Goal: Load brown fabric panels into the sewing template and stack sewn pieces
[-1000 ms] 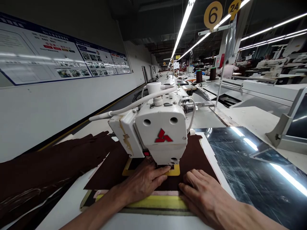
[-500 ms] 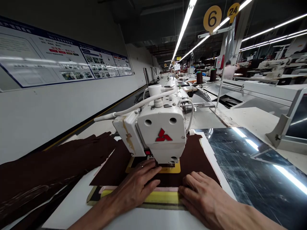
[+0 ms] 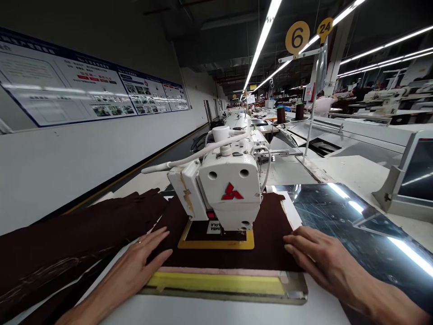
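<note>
Two open hands, neither gripping anything: your left hand (image 3: 142, 257) lies flat at lower left, its fingertips at the edge of the dark brown fabric panel (image 3: 270, 239), and your right hand (image 3: 321, 257) rests at lower right, its fingertips on that panel. The panel lies flat at lower centre, under the white sewing machine head (image 3: 230, 189) and on a metal sewing template (image 3: 216, 284) with a yellow strip along its near edge. More brown fabric (image 3: 67, 234) lies at lower left, just beside your left hand. Two dark thread cones (image 3: 280, 115) stand beyond the machine.
</note>
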A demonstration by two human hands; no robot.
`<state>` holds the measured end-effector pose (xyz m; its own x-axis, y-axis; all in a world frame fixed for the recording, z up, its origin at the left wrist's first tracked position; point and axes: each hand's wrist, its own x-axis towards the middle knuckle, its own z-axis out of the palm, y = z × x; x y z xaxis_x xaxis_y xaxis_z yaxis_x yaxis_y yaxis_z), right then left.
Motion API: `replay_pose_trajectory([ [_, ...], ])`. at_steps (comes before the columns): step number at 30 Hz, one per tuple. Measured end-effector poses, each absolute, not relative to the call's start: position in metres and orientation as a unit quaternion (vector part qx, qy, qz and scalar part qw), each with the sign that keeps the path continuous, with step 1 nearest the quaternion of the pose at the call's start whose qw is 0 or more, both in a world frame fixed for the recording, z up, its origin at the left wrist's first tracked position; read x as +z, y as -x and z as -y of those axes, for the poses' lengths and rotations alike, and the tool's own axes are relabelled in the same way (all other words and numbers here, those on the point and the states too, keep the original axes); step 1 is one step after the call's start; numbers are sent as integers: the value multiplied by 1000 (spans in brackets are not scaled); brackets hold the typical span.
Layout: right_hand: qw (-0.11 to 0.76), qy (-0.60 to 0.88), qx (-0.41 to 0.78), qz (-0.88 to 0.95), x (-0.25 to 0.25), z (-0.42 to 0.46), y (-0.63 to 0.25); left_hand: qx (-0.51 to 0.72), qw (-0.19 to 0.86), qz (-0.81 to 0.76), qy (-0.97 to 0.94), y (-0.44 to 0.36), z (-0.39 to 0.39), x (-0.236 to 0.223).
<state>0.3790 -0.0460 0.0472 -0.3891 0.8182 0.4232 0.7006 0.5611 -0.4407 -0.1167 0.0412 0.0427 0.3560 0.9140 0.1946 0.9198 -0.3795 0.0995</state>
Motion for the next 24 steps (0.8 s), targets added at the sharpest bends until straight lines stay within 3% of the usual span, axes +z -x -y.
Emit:
replay_pose_trajectory([
  [6, 323, 519, 132, 780, 37, 35, -408, -93, 0, 630, 771, 110, -30, 54],
  [18, 378, 569, 69, 727, 44, 24, -442, -66, -63, 512, 854, 33, -10, 65],
  [24, 366, 592, 58, 715, 43, 19, -455, -74, -131, 538, 829, 43, 6, 60],
])
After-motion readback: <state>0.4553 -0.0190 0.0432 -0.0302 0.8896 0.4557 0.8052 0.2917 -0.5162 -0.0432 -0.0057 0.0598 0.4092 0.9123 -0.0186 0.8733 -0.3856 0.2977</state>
